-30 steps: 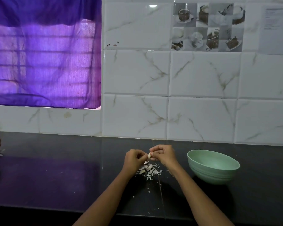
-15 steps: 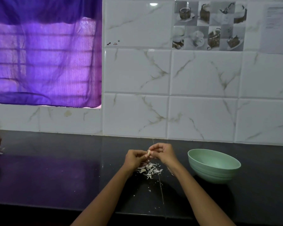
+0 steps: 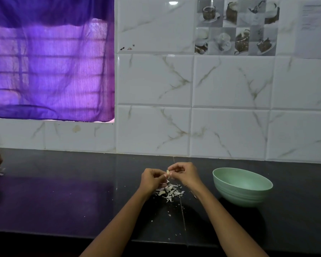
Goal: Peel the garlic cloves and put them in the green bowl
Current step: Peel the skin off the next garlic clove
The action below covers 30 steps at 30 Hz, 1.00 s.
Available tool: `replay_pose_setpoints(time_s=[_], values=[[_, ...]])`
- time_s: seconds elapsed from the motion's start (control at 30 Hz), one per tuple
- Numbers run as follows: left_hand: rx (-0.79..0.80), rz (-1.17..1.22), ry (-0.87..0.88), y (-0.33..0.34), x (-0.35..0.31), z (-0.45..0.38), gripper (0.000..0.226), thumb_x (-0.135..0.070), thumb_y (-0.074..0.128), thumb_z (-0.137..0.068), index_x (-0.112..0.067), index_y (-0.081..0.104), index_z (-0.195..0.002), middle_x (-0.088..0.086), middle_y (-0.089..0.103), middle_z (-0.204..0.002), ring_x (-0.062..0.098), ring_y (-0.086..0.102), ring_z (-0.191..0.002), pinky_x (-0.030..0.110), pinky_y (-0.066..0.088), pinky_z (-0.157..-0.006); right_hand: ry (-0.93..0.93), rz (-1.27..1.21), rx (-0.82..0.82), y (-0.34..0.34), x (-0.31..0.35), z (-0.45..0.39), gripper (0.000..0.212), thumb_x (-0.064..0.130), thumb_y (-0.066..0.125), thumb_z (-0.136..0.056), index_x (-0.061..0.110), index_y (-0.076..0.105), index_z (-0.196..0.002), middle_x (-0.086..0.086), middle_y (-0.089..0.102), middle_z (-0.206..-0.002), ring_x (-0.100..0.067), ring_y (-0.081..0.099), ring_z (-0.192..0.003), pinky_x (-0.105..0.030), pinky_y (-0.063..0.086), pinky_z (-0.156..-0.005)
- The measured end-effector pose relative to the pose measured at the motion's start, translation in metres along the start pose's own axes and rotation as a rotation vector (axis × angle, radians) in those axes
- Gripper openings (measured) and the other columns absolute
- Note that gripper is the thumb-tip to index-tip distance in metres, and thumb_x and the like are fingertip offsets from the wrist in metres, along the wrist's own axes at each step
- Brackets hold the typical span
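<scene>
Hands: left hand (image 3: 152,179) and right hand (image 3: 183,173) pinch clove (image 3: 168,171) above peels (image 3: 170,191).
Clove: likely small, light, slippery; hold by ends.
Bowl (image 3: 258,191): right.

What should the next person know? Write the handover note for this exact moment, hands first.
Left hand and right hand: both pinch one garlic clove above the counter, mid-peel.
Peel scraps lie piled right below the hands.
Green bowl stands to the right; its inside cannot be seen from here.
Done: some peeling, judging by the scraps.
Left: finish this clove and drop it in the bowl.
</scene>
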<state>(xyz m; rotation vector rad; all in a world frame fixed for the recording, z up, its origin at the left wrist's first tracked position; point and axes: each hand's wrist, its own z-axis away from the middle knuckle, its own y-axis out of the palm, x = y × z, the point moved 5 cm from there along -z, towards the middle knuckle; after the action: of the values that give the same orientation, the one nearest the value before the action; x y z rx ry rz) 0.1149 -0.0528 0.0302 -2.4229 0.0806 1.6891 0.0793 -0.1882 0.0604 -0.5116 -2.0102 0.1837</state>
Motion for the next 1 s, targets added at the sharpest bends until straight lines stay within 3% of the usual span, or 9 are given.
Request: replay_pose_setpoints(time_s=[0.17,0.33,0.53,0.73,0.9,1.0], values=[[-0.001,0.165,-0.033,0.0006,-0.0017,0.0011,0.008,0.004,0.067,-0.080,0.003,0.066,-0.088,0.021,0.068,-0.076,0.019,0.065,-0.056,0.022,0.056,-0.053,-0.005,0.009,0.025,0.0025,0.0016,-0.0018,0.023,-0.005,0.069,-0.077,0.017,0.067,-0.075,-0.007,0.068,-0.075,-0.018,0.066,-0.072,-0.034,0.058,-0.075],[0.029,0.072,0.027,0.0030,-0.0025,0.0012,0.010,0.007,0.064,-0.081,-0.001,0.069,-0.086,0.016,0.068,-0.073,0.016,0.064,-0.054,0.021,0.055,-0.054,0.023,0.015,0.059,0.0034,0.0016,-0.0002,0.021,-0.005,0.073,-0.073,0.013,0.062,-0.077,0.000,0.060,-0.069,-0.007,0.056,-0.063,-0.016,0.051,-0.061],[0.065,0.023,0.045,0.0046,-0.0026,0.0006,0.021,0.010,0.062,-0.081,-0.008,0.070,-0.076,0.013,0.068,-0.069,0.015,0.065,-0.053,0.021,0.055,-0.054,0.045,0.042,0.085,0.0047,-0.0025,-0.0022,0.029,-0.010,0.071,-0.072,0.015,0.056,-0.074,-0.001,0.057,-0.068,-0.008,0.053,-0.062,-0.017,0.049,-0.059],[0.056,0.009,0.052,0.0044,-0.0032,0.0018,0.013,0.006,0.062,-0.084,-0.005,0.068,-0.082,0.013,0.067,-0.072,0.014,0.065,-0.053,0.023,0.056,-0.055,0.062,0.054,0.077,0.0071,-0.0049,-0.0029,0.030,-0.016,0.057,-0.077,0.013,0.049,-0.079,-0.001,0.053,-0.068,-0.009,0.049,-0.060,-0.014,0.045,-0.053],[0.027,0.115,0.025,0.0034,-0.0067,0.0036,0.008,0.004,0.060,-0.086,-0.002,0.063,-0.082,0.012,0.065,-0.070,0.012,0.065,-0.055,0.022,0.056,-0.053,0.082,0.040,0.071,0.0064,-0.0041,-0.0023,0.027,-0.012,0.049,-0.083,0.014,0.051,-0.079,-0.003,0.053,-0.068,-0.011,0.050,-0.058,-0.015,0.043,-0.049],[0.033,0.178,0.013,0.0033,-0.0087,0.0052,0.007,0.003,0.057,-0.088,-0.001,0.061,-0.088,0.012,0.064,-0.070,0.012,0.064,-0.055,0.022,0.056,-0.054,0.093,0.016,-0.006,-0.0001,-0.0026,-0.0025,0.020,0.008,0.044,-0.096,0.010,0.056,-0.081,-0.005,0.059,-0.062,-0.014,0.052,-0.050,-0.020,0.047,-0.049]])
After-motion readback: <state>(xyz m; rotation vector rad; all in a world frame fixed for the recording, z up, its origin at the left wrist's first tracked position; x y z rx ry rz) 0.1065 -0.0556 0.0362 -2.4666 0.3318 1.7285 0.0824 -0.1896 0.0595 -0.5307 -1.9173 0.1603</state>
